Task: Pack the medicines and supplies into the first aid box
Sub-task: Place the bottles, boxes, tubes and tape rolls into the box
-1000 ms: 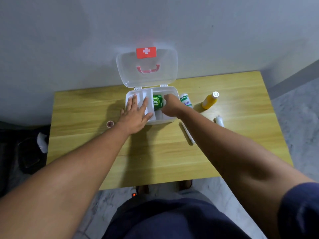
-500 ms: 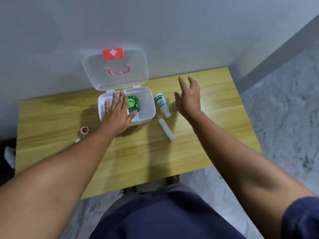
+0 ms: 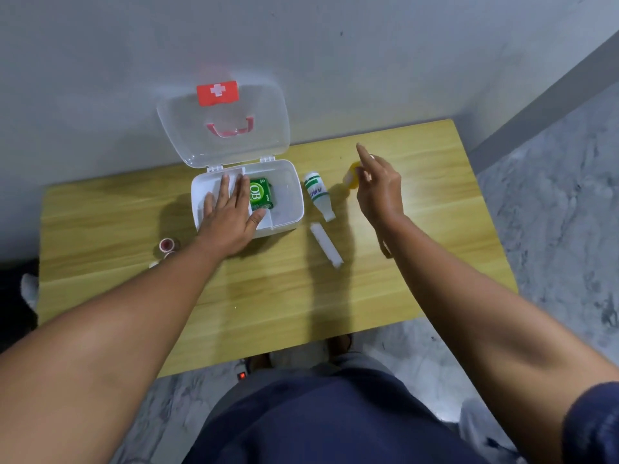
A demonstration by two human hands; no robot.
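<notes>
First aid box lying open at far side of table, lid propped against wall. Box being steadied by left hand, spread flat, grasping nothing. Green packet lying inside. Right hand being lowered over yellow bottle, right of box; fingers loosely curled, grasp not yet made. Bottle judged light, rigid, smooth, apt to roll; best pinched across body. White-green bottle and white tube lying between box and hand.
</notes>
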